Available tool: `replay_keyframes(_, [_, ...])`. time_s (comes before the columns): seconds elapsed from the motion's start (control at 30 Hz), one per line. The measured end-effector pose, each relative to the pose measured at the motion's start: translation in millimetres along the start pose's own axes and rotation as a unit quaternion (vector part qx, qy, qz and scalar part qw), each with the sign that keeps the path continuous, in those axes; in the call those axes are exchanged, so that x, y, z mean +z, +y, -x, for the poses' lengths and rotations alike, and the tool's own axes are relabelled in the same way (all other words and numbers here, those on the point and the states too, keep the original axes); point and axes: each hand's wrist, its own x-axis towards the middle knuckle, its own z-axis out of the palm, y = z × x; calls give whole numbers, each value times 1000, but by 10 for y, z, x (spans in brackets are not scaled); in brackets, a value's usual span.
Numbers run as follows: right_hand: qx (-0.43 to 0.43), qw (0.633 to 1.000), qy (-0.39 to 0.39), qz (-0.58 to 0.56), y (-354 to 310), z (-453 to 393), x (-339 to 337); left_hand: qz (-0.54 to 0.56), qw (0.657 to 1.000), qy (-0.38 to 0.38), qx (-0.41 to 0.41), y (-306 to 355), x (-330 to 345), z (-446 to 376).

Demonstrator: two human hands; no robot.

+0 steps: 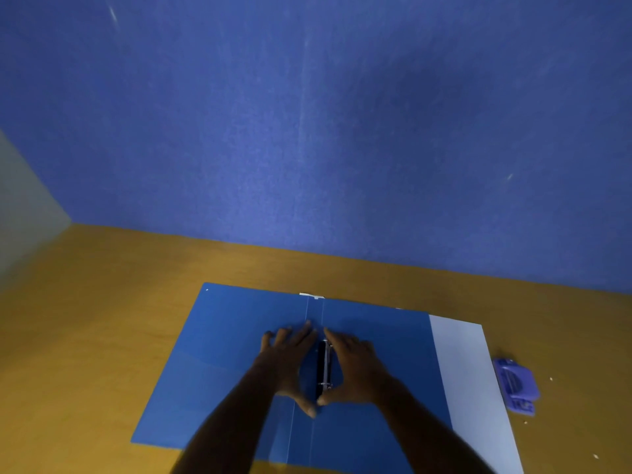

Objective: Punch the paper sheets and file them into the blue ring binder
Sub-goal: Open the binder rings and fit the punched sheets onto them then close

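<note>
The blue ring binder [239,354] lies open; both hands, left hand [290,357] and right hand [352,367], spread unclenched beside its ring mechanism [325,364]; the paper sheets [472,378] remain unfiled

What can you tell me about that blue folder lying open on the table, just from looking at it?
The blue ring binder lies fully open and flat on the wooden table, its inside facing up. It looks like thin, smooth plastic with two fold lines along the spine. A black and silver ring mechanism runs down the middle. The left hand and right hand rest on it either side of the rings, fingers spread. Its right cover overlaps a white paper sheet. No pages are on the rings.
</note>
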Motion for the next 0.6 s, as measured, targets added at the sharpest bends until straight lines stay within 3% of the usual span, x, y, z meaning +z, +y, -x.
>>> replay_keyframes(0.17, [20, 996, 4, -91, 90, 53, -37, 76, 996, 38, 9, 32, -50, -45])
replay_keyframes(0.3, [15, 995, 17, -99, 47, 33, -89, 115, 991, 65, 23, 66, -112, -74])
replay_keyframes(0.6, [10, 993, 18, -118, 68, -10, -116, 112, 992, 44, 26, 81, -151, -123])
